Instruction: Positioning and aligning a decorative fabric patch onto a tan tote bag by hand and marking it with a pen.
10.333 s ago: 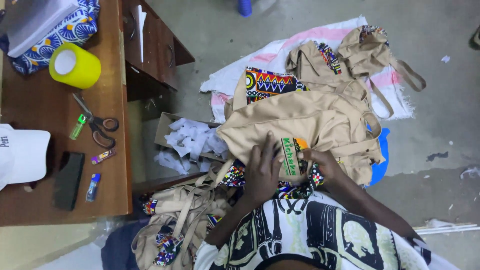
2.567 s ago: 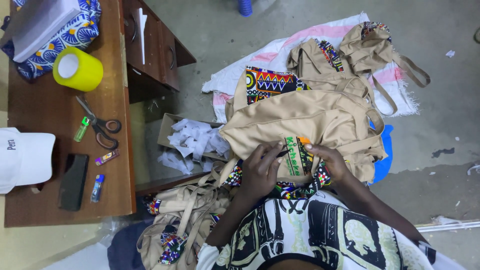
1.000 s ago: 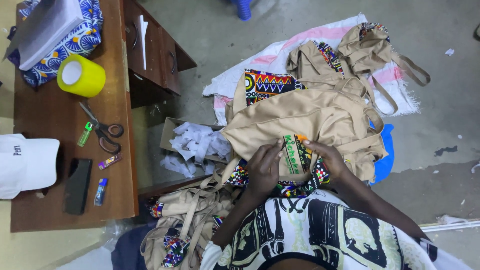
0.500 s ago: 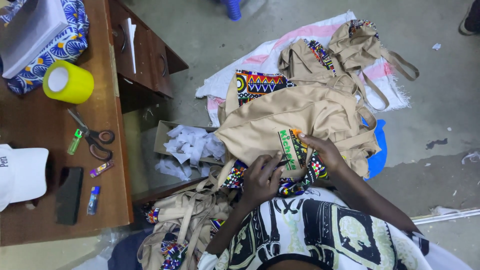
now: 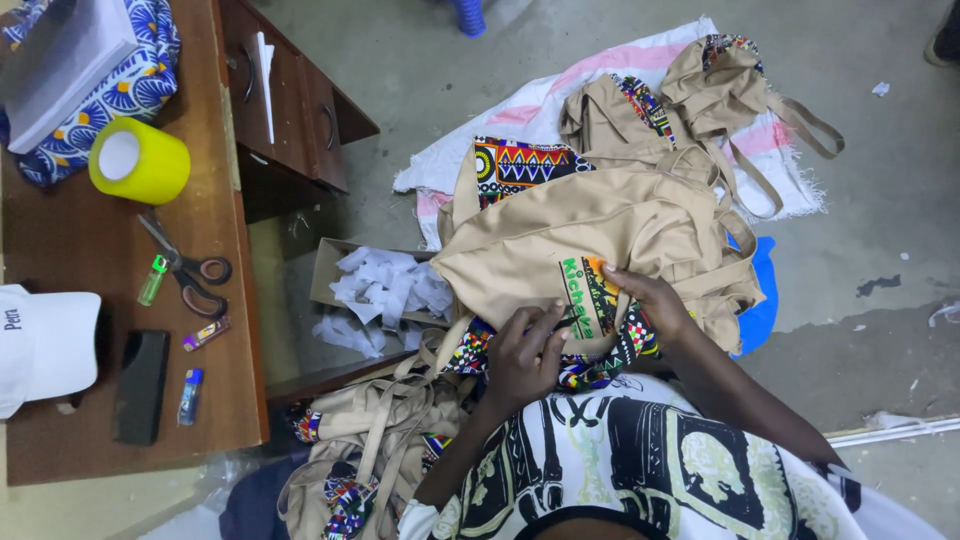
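A tan cloth bag [image 5: 560, 235] with a colourful patterned panel lies on my lap over a pile of similar bags. A small printed label [image 5: 588, 296] in green, orange and black sits on its near face. My left hand [image 5: 522, 356] presses the fabric just below and left of the label, fingers curled on it. My right hand [image 5: 650, 298] pinches the label's right edge against the bag. More tan bags with patterned trim [image 5: 370, 450] hang beside my left knee.
A wooden desk [image 5: 70, 260] at the left carries a yellow tape roll [image 5: 138, 160], scissors [image 5: 185, 265], a white cap [image 5: 45, 345], a black case [image 5: 140, 385] and small lighters. A cardboard box of white scraps [image 5: 385, 285] sits on the floor. Finished bags [image 5: 700, 100] lie on a pink-and-white cloth.
The label has been shifted and pressed onto the bag's face; my hands have slid slightly around it. The camera view has drifted a little.
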